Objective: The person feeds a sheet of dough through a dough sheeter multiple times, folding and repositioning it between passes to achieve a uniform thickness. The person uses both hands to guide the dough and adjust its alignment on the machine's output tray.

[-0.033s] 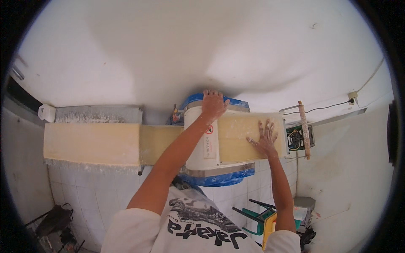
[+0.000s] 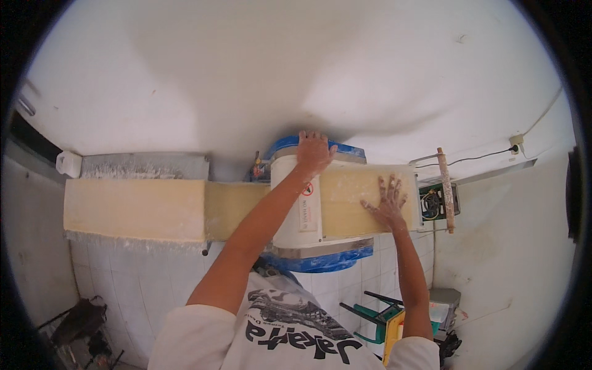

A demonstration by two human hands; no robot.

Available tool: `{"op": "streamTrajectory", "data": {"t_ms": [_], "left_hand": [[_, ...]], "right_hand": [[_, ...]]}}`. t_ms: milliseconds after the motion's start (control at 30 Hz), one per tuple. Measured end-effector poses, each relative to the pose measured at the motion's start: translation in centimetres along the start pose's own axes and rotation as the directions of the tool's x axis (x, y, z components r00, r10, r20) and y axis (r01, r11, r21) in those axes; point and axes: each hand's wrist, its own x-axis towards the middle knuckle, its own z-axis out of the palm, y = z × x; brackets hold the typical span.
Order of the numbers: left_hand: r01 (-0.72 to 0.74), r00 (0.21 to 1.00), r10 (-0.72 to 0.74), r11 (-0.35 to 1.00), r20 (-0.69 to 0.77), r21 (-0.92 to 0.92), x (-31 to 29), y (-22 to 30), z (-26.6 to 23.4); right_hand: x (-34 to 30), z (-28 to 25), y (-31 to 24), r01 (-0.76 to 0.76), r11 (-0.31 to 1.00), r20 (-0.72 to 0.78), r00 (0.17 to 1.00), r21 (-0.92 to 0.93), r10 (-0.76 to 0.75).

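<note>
We wear a white short-sleeved T-shirt (image 2: 290, 330), its left sleeve (image 2: 200, 333) and right sleeve (image 2: 416, 354) plain. A dark grey pictorial print (image 2: 296, 313) sits beside large, bold black lettering (image 2: 302, 345). Pale powder dusts our left hand (image 2: 314, 153) and right hand (image 2: 388, 208).

Moderate, diffuse light is spread across the wall (image 2: 382, 61) behind the machine (image 2: 288, 229). Soft-edged shadows (image 2: 364, 129) are cast directly above the machine. Dimmer tones are recorded toward the outer edges, where straight lines are bowed and a black circular border is formed.
</note>
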Motion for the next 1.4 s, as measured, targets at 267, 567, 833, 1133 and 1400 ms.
{"op": "streamTrajectory", "data": {"t_ms": [267,567,833,1133,1400], "left_hand": [[0.01,0.992,-0.068,0.873,-0.102,-0.488,1.1,0.0,-1.1],[0.172,0.979,-0.179,0.982,-0.101,-0.073,2.2,1.1,1.9],[0.075,0.99,-0.067,0.995,0.122,-0.061,2.6,2.7,0.9],[0.082,0.99,-0.068,0.991,0.124,-0.11,3.0,2.6,0.4],[0.11,0.99,-0.097,0.984,0.097,-0.138,2.5,3.1,0.7]], "right_hand": [[1.0,0.5,-0.4,-0.032,0.999,0.001,0.999,-0.043,0.032],[1.8,1.3,-2.2,0.069,0.991,-0.007,0.997,-0.116,-0.07],[2.0,2.8,-0.3,0.072,0.981,0.015,0.997,-0.179,-0.07],[2.4,2.9,1.0,0.208,0.954,0.035,0.978,-0.217,-0.206],[0.6,1.8,-0.1,0.301,0.931,0.098,0.953,-0.209,-0.286]]}}
